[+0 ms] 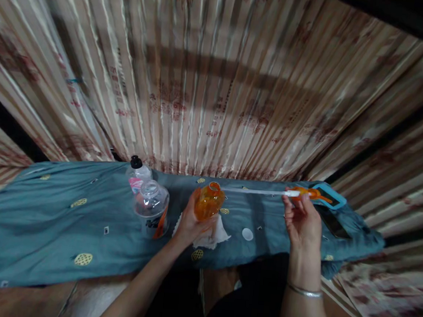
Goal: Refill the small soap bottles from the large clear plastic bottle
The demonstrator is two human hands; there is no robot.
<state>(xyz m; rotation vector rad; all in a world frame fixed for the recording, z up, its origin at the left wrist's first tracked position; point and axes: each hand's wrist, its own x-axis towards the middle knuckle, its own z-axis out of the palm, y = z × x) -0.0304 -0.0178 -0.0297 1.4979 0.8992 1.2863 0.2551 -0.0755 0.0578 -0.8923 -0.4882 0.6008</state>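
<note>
Left hand [191,223] wraps around 1 orange bottle [209,203]; right hand [305,222] pinches 1 orange sprayer head [312,192].

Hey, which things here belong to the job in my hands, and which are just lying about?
Apparently in use:
- open orange bottle, in your left hand
- orange pump top with white tube, in your right hand

Seemingly just lying about:
- black-capped clear bottle
- clear bottle with black-and-orange print
- white cloth
- white disc
- blue-framed item
- dark, phone-like slab
</note>
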